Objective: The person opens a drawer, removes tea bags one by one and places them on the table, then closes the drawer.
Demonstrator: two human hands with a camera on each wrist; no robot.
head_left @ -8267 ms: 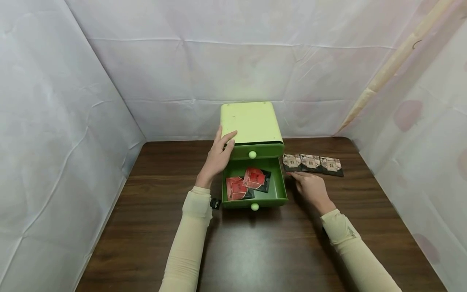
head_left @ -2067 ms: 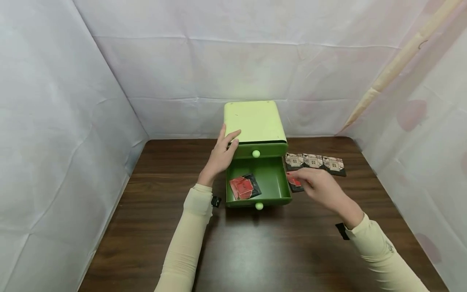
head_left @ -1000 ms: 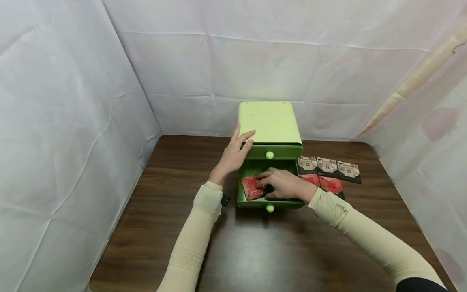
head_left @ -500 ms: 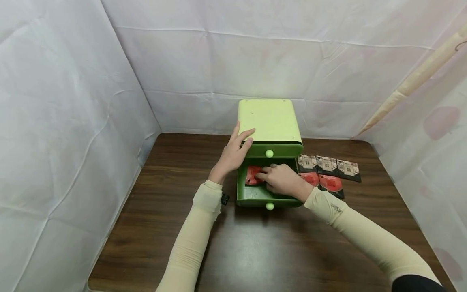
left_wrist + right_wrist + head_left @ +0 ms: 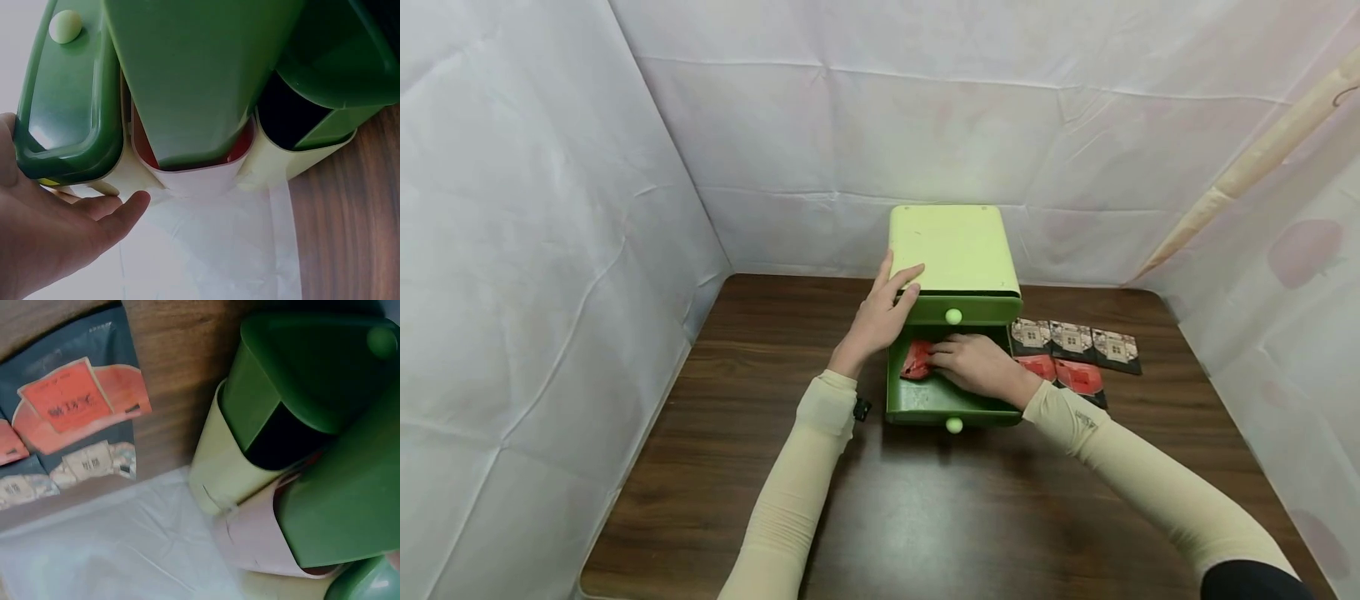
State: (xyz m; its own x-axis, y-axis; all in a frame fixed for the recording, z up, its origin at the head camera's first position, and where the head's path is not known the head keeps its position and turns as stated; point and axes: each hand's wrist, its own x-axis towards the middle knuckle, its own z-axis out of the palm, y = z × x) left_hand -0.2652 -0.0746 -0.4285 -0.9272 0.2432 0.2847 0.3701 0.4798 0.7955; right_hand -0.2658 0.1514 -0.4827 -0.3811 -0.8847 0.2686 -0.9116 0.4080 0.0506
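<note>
My left hand [image 5: 876, 321] rests on the top left front edge of a small green drawer cabinet [image 5: 955, 246], fingers spread. In the left wrist view its thumb and fingers lie along the top drawer's side [image 5: 69, 94]. A middle drawer [image 5: 955, 408] is pulled well out. Inside it, my right hand [image 5: 977, 367] pinches a red and black sachet [image 5: 916, 360], whose left part shows tilted; the fingertips partly hide the rest. Right of the cabinet lie two red sachets [image 5: 1078, 377], below a row of three black sachets with house-like pictures [image 5: 1072, 339].
The cabinet stands near the back of a dark wooden table [image 5: 737, 433], close to a white cloth backdrop [image 5: 925, 142]. Wrist views show its bottom drawer [image 5: 337, 69] partly out beneath the middle one. White sheets also hang on both sides.
The second red sachet has gone from the drawer to the table row. My right hand has moved back into the drawer, shifting the last red sachet rearward and tilting it. My left hand stays put.
</note>
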